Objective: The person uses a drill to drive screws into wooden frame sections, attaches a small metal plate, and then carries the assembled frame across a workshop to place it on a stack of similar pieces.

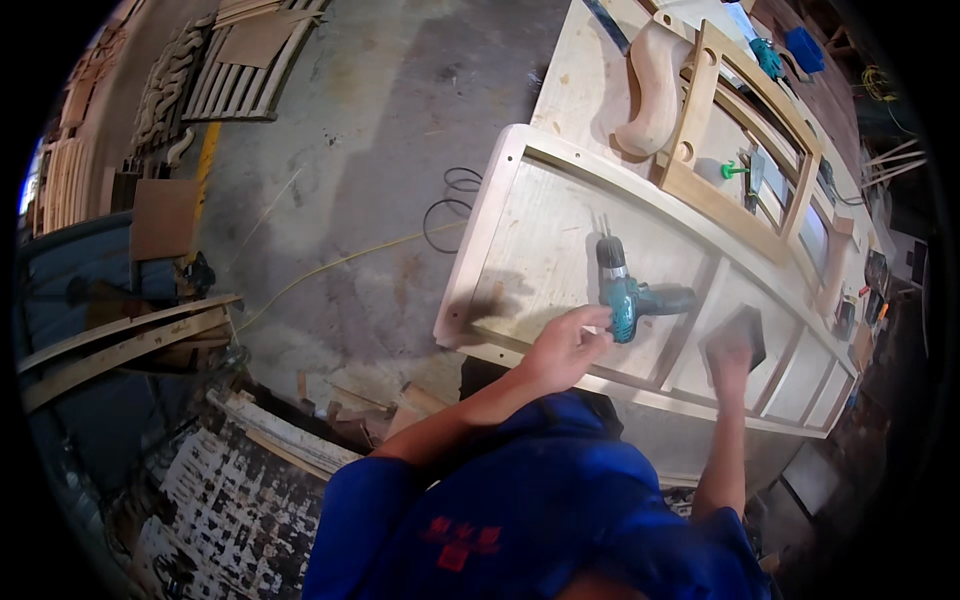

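Note:
A teal and black cordless drill (622, 300) lies on its side on the pale wooden panel (540, 230), its bit pointing away from me. My left hand (565, 352) is at the drill's rear end, fingers loosely curled with a gap between thumb and forefinger; whether the fingertips touch the drill I cannot make out. Farther right, my right hand (732, 358) is blurred over a neighbouring section of the panel. A dark angular patch surrounds it, and I cannot tell whether that is an object or a shadow. Raised wooden rails (697, 320) divide the panel into sections.
Beyond the panel lie a curved wooden leg (655, 90) and an open wooden frame (690, 110), with a green-handled tool (733, 170) inside it. Another teal power tool (766, 58) and a blue bin (804, 50) stand farther back. A yellow cord (340, 262) crosses the floor.

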Demonstrator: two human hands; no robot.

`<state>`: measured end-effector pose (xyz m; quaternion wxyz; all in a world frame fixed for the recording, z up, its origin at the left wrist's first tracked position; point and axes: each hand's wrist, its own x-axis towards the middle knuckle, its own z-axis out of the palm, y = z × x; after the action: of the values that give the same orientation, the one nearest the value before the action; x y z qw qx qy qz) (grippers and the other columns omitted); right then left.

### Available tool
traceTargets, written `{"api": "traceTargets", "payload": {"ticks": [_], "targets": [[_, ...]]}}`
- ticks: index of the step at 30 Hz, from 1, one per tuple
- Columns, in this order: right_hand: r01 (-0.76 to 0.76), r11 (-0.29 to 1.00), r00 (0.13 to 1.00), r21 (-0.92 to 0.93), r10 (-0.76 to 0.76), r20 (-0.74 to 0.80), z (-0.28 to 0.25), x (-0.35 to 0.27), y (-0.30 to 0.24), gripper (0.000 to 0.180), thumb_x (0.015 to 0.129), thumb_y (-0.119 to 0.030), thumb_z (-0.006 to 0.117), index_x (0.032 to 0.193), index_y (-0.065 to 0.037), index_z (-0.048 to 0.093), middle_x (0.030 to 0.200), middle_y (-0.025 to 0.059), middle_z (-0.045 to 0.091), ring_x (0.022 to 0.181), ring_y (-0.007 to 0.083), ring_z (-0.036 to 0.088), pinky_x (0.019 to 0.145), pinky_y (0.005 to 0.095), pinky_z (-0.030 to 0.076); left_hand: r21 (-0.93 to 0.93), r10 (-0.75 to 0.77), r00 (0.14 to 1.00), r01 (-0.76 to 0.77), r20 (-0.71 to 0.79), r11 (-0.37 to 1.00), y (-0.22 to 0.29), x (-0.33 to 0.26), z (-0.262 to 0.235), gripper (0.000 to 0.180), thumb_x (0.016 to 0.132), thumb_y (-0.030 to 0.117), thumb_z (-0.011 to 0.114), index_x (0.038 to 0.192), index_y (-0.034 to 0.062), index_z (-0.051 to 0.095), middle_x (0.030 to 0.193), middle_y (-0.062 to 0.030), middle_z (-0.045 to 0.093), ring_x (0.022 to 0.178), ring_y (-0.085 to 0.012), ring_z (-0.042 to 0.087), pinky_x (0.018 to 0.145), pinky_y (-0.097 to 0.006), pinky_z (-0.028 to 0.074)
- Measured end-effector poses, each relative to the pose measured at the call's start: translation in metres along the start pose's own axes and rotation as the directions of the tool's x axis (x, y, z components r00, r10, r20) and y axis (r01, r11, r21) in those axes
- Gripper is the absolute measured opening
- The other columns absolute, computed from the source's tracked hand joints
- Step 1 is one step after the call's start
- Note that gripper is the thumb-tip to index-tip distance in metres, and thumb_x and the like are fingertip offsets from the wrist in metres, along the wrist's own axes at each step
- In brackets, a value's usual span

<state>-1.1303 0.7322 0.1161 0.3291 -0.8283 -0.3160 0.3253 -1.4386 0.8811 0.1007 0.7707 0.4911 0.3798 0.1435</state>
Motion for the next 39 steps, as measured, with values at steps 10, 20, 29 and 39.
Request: {"api": "traceTargets", "payload": {"ticks": [10, 20, 29, 39], "targets": [[-0.144, 0.965, 0.859, 0.221, 0.012, 0.511, 0.11, -0.014, -0.112, 0.005, 0.09, -0.006, 0.07, 0.09, -0.002, 0.067, 0.082, -0.0018, 0.063, 0.075, 0.0066, 0.055, 0.067, 0.0223, 0.044, 0.065, -0.026, 0.981, 0.014, 0.191, 0.998, 0.027, 0.012, -0.014, 0.024, 0.092, 0.006, 0.062, 0.112, -0.0073, 0.065, 0.091, -0.0102, 0.071, 0.084, -0.0127, 0.067, 0.077, -0.027, 0.054], [0.692, 0.316, 0.718, -0.649, -0.39, 0.577, 0.114, 0.04, -0.023, 0.06, 0.085, -0.006, 0.054, 0.144, -0.004, 0.041, 0.135, 0.0137, 0.053, 0.12, 0.0322, 0.053, 0.106, 0.0444, 0.039, -0.461, -0.251, 0.949, 0.139, -0.192, 0.876, -0.002, 0.023, -0.068, 0.014, 0.092, 0.007, 0.062, 0.101, -0.0029, 0.066, 0.091, -0.0095, 0.066, 0.081, -0.0155, 0.064, 0.074, -0.03, 0.054], [0.688, 0.636, 0.675, -0.349, -0.384, 0.63, 0.093, 0.032, -0.044, 0.089, 0.071, -0.012, 0.074, 0.149, -0.004, 0.033, 0.116, 0.0209, 0.059, 0.1, 0.04, 0.059, 0.089, 0.0457, 0.05, -0.768, -0.331, 0.919, 0.051, -0.214, 0.639, 0.014, 0.058, -0.09, 0.015, 0.097, 0.013, 0.059, 0.108, 0.0023, 0.059, 0.1, -0.0091, 0.063, 0.095, -0.0215, 0.06, 0.085, -0.036, 0.05], [0.237, 0.971, 0.838, -0.033, -0.186, 0.513, 0.088, -0.004, -0.111, 0.05, 0.088, -0.009, 0.067, 0.135, -0.005, 0.05, 0.105, 0.0083, 0.065, 0.087, 0.0185, 0.064, 0.077, 0.028, 0.053, -0.914, -0.325, 0.944, 0.084, -0.054, 0.397, 0.025, 0.079, -0.075, 0.019, 0.101, 0.018, 0.054, 0.114, 0.0034, 0.056, 0.115, -0.0105, 0.063, 0.102, -0.0228, 0.065, 0.083, -0.033, 0.059]]}}
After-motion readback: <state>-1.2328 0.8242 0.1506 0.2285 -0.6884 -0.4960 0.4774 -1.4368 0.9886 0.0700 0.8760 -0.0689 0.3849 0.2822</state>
